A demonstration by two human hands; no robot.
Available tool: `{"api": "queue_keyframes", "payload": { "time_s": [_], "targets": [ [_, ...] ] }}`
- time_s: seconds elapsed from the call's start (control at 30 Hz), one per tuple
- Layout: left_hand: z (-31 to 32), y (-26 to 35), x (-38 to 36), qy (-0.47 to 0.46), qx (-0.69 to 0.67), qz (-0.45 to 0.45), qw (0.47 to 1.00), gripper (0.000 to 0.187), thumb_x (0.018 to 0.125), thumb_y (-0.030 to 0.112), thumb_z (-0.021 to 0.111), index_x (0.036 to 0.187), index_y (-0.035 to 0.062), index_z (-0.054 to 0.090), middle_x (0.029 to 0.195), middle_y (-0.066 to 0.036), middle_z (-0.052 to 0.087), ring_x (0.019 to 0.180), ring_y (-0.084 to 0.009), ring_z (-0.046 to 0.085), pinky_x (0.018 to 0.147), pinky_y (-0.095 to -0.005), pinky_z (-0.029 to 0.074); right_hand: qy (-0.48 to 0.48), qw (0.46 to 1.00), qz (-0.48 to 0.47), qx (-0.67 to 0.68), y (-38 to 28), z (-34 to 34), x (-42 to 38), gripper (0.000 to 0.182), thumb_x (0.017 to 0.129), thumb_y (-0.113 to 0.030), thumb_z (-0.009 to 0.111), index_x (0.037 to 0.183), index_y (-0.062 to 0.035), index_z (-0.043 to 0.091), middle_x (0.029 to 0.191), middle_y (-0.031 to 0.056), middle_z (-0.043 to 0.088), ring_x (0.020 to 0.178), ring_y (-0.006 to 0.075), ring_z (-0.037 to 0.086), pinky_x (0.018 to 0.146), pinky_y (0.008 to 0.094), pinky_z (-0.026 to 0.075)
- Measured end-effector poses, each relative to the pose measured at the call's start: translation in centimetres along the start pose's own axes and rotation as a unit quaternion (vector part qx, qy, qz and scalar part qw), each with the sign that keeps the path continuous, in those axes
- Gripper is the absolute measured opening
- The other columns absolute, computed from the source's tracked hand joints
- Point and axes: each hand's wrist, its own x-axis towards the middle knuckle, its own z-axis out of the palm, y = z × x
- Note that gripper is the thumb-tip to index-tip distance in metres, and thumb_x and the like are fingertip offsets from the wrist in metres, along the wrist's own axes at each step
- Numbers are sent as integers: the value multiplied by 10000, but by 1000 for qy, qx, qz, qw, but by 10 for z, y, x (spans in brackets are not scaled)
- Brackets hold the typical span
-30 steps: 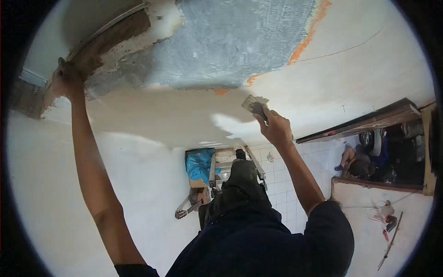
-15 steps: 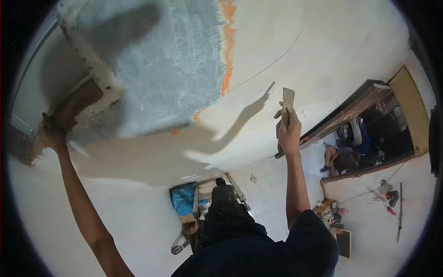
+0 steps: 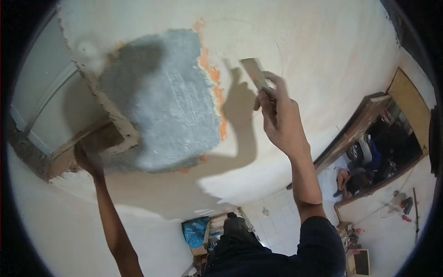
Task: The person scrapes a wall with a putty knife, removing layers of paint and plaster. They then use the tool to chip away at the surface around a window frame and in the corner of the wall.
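My right hand [image 3: 284, 117] is closed around a putty knife [image 3: 254, 73], its flat blade tilted up and left, in front of the pale wall [image 3: 323, 51]. Left of the blade, a rough grey patch [image 3: 177, 106] of plaster with an orange ragged edge covers part of the wall. At the far left, my left hand [image 3: 90, 157] reaches up to the lower corner of a recessed opening, by its brown ledge [image 3: 108, 136]. Shadow and blur hide its fingers.
A person [image 3: 355, 181] sits beyond the doorway [image 3: 392, 134] on the right. Below me are a blue plastic bag [image 3: 196, 231] and the tiled floor [image 3: 272, 217]. A thin rod [image 3: 416, 214] and wires are on the right wall.
The putty knife has moved up and left toward the grey patch, its blade now leaning left. My view has shifted, so the patch sits lower. My left hand still reaches to the ledge.
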Motion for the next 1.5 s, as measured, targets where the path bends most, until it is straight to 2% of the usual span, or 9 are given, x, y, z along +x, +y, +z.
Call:
{"api": "queue_keyframes", "payload": {
  "time_s": [0.13,0.3,0.4,0.7,0.9,1.03,1.1,1.33,1.5],
  "targets": [
    [-14,28,13,58,-35,64,996,459,948,348,465,967,-94,587,944,-246,609,904,-357,568,801,-441,428,53,902,-277,-327,-23,0,41,400,774,-49,582,1162,-100,501,872,88,657,708,218,643,546,305,513],
    [-21,23,9,-212,-172,-295,916,378,947,292,466,1103,-36,572,1090,-216,590,989,-337,551,869,-391,422,96,783,-371,-490,-41,-5,77,311,749,-153,612,1050,-113,550,734,13,598,644,128,628,438,228,474],
    [-28,62,13,-40,-167,-179,969,419,956,347,455,1022,-39,603,1018,-208,603,890,-307,562,791,-378,436,74,745,-400,-529,-56,-6,86,313,762,-155,599,1064,-98,540,755,20,612,652,144,635,456,244,488],
    [-19,42,5,-82,-168,-219,958,250,890,172,577,817,-62,628,723,-113,502,742,-279,500,664,-377,417,5,722,-479,-499,-114,31,108,278,783,-138,588,1046,-68,531,778,63,636,726,192,673,532,287,525],
    [-21,53,13,55,-100,-54,992,403,934,310,521,806,-54,638,727,-147,595,698,-248,550,702,-375,448,8,699,-505,-507,-146,60,118,286,783,-89,580,1056,-60,498,759,79,637,647,196,669,526,291,535],
    [-16,48,7,5,-89,-121,989,380,922,294,546,842,-65,638,724,-161,604,741,-253,550,745,-384,439,2,699,-501,-510,-156,77,126,313,805,-64,562,1098,-49,453,797,101,651,631,209,669,519,304,544],
    [-19,56,8,1,-185,-166,969,237,860,192,564,804,-17,660,818,-148,593,867,-365,533,944,-523,367,-4,709,-497,-501,-156,80,132,295,819,-73,559,1091,-52,448,792,103,654,629,216,670,520,309,544],
    [-21,53,10,61,-4,-64,996,214,860,184,572,838,-2,675,833,-152,600,933,-376,541,984,-533,336,-8,727,-490,-480,-150,81,133,287,819,-98,571,1084,-73,462,705,91,637,636,224,672,539,301,546],
    [-23,51,8,-47,-139,-194,970,228,860,186,588,847,-28,667,857,-145,607,941,-365,552,958,-515,357,4,699,-474,-536,-139,60,132,332,805,-74,574,1090,-87,404,804,119,668,632,242,674,536,329,550]
  ]
}}
